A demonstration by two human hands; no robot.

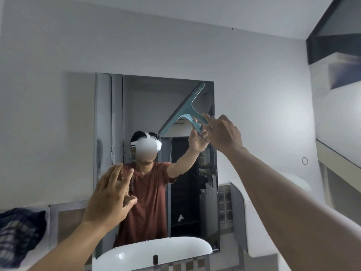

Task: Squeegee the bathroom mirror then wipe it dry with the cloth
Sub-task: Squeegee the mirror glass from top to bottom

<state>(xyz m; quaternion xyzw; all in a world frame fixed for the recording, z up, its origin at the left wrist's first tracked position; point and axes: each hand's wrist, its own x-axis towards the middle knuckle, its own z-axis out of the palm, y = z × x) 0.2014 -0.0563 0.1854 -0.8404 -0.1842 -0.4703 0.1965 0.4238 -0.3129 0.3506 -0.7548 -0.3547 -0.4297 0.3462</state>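
White bathroom walls point(58, 45) surround a frameless rectangular mirror point(148, 106) fixed above a white sink point(152, 251), whose rim shows at the bottom edge. A dark band runs under the ceiling at the upper right.

The right hand point(224, 133) is raised to the mirror's upper right part, its fingers wrapped round the handle of a teal squeegee point(185, 108), with the forefinger lying along the handle. The squeegee's long bar lies on a slant, its top end close to the mirror's upper right corner and its low end towards the middle of the glass. The bar's dark edge appears to meet the glass. A small grey mark near the bar's top end is too small to read.

The left hand point(109, 196) is held up in front of the mirror's lower left part, fingers spread and straight, holding nothing; whether the fingertips touch the glass cannot be told.

A dark blue checked cloth point(17, 231) lies crumpled on the ledge at the far left, well apart from both hands. The glass reflects a person in a rust-red T-shirt wearing a white headset.
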